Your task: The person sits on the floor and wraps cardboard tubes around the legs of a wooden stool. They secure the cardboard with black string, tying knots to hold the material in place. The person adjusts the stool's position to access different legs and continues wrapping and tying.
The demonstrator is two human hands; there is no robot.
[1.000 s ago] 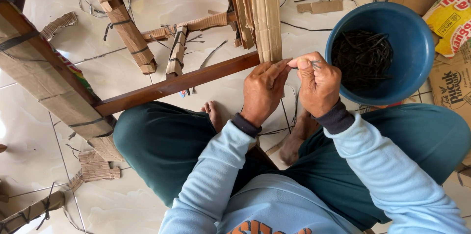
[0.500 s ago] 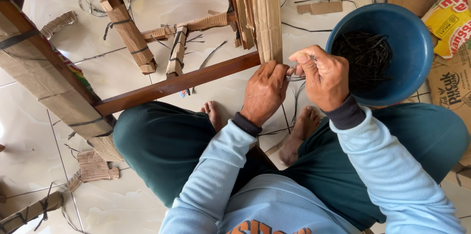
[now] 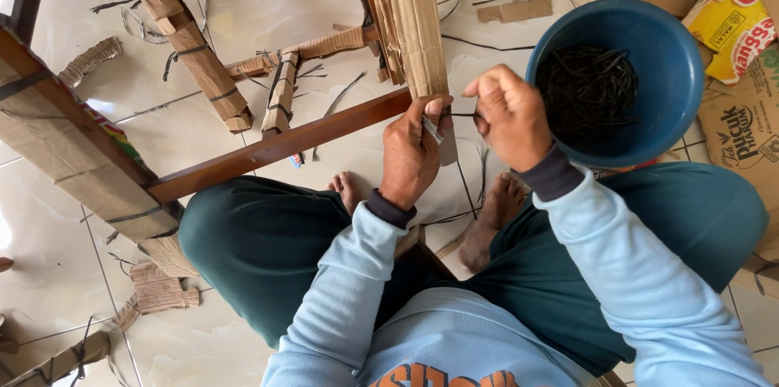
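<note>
I sit on a tiled floor in front of a wooden furniture frame. My left hand (image 3: 410, 152) presses against the lower end of a cardboard-wrapped upright (image 3: 414, 22), where it meets a brown wooden rail (image 3: 268, 148). My right hand (image 3: 507, 115) pinches a thin black strap (image 3: 461, 115) that runs taut across to my left hand's fingers. A blue bowl (image 3: 677, 54) full of black straps stands just right of my right hand.
Other frame parts wrapped in cardboard and tied with black straps lie to the left (image 3: 182, 38) and along the left edge (image 3: 69, 152). Loose straps and cardboard scraps (image 3: 523, 10) litter the floor. Printed cardboard boxes (image 3: 734, 123) stand at the right edge.
My right hand has moved up and away from my left hand, drawing the black strap taut between them. The view has shifted slightly downward.
</note>
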